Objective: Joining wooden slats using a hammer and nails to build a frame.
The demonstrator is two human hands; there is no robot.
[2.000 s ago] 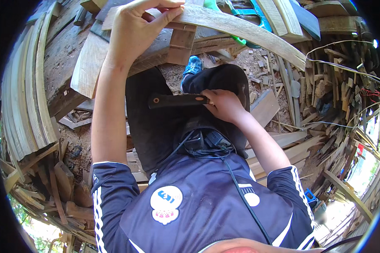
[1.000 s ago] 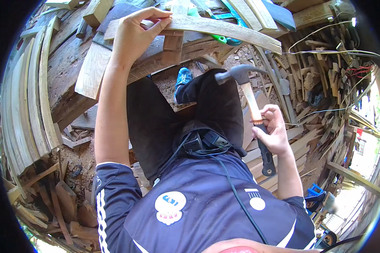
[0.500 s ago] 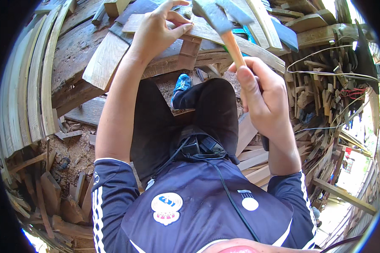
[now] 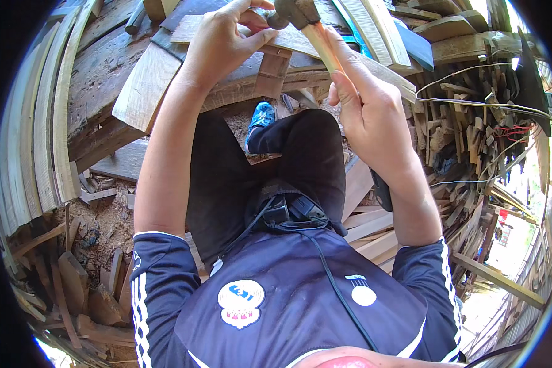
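Note:
My right hand (image 4: 374, 107) is wrapped round the wooden handle of a hammer (image 4: 321, 44), its index finger stretched along the handle. The dark metal head is low, close to the fingertips of my left hand (image 4: 221, 40). Those fingers are pinched together above a pale narrow board (image 4: 394, 78); whatever they hold is too small to make out. This board lies across the workbench, over a short brown wooden piece (image 4: 272, 73) that hangs past the near edge.
A wide pale board (image 4: 144, 86) rests at the bench's left, with long planks (image 4: 40, 116) further left. Beyond the hammer lies a teal tool (image 4: 358, 40) beside pale strips. Scrap wood (image 4: 460, 122) is heaped at right. Wood shavings (image 4: 107, 227) cover the floor.
My right hand has swung the hammer down, bringing its head from raised and blurred to beside my left fingertips. My left hand stays pinched in nearly the same place.

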